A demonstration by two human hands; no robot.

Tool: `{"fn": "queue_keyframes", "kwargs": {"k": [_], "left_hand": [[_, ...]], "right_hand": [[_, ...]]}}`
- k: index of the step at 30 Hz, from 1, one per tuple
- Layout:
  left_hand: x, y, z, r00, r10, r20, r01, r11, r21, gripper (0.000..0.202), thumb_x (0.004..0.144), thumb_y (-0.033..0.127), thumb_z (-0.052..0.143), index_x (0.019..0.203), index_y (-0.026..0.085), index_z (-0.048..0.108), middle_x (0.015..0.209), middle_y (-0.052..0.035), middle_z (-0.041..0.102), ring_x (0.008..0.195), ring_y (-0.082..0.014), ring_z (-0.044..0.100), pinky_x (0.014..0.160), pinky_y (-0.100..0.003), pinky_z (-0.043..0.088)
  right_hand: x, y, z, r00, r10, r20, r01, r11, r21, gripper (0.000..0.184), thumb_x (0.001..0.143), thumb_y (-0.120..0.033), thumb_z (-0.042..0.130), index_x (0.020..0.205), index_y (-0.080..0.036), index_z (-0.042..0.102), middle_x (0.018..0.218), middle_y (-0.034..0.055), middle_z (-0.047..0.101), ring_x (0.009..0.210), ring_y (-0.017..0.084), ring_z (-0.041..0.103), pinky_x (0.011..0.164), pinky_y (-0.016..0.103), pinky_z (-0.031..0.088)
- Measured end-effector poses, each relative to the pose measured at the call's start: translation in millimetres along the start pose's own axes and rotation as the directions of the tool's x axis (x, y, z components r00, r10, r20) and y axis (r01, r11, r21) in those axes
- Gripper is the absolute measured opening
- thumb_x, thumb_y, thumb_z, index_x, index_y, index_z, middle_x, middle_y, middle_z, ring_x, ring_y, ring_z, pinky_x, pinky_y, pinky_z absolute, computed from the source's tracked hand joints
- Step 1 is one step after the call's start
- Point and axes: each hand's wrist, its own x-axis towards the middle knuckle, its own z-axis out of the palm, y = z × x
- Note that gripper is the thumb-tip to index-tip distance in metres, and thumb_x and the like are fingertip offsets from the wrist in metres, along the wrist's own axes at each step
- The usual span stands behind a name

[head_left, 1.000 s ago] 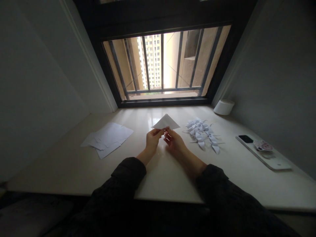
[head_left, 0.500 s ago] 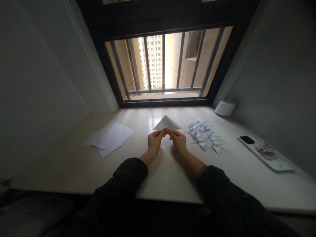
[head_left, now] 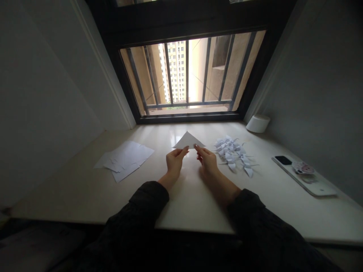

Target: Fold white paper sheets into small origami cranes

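Observation:
A folded sheet of white paper (head_left: 188, 139), triangular with its point toward the window, is held up in front of me. My left hand (head_left: 175, 160) pinches its near edge left of the middle, thumb on top. On the same edge, to the right, my right hand (head_left: 208, 160) grips it between thumb and fingers. A small gap separates the two hands. Close by on the right lies a group of folded white paper cranes (head_left: 229, 150). Over on the left is a loose pile of white paper sheets (head_left: 132, 156).
A phone (head_left: 303, 176) with a cartoon grip on its back lies at the right. Behind it, a white cylindrical object (head_left: 258, 123) stands by the wall. The pale sill (head_left: 195, 211) ends at a front edge near me; a barred window (head_left: 187, 75) is at the back.
My hands have moved apart along the paper's near edge from where they met at the middle. The paper has shifted slightly left and looks flatter.

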Motion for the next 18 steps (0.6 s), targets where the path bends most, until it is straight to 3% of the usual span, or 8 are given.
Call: {"fn": "queue_keyframes", "kwargs": {"k": [11,18], "left_hand": [[7.4,-3.7,-5.2,1.000,0.013,-0.028,-0.013,1.000,0.010,0.034,0.062,0.049,0.074,0.067,0.015,0.071,0.074,-0.0066,0.070,0.073,-0.0170,0.059,0.068,-0.028,0.040],[8.9,-4.4,-5.5,0.999,-0.006,-0.036,0.006,1.000,0.004,0.036,0.060,0.050,0.074,0.070,0.016,0.072,0.076,-0.0069,0.070,0.074,-0.0171,0.058,0.068,-0.028,0.039]], "right_hand": [[8.1,-8.1,-8.1,0.998,0.034,-0.053,-0.035,0.999,-0.008,0.038,0.049,-0.052,0.080,0.059,-0.019,0.064,0.053,-0.0016,0.053,0.048,0.009,0.043,0.045,0.026,0.034],[6.7,-9.5,-8.2,0.995,0.096,-0.037,-0.093,0.993,0.068,0.036,0.050,-0.049,0.080,0.053,-0.019,0.061,0.052,-0.0024,0.054,0.046,0.009,0.044,0.047,0.026,0.034]]}}
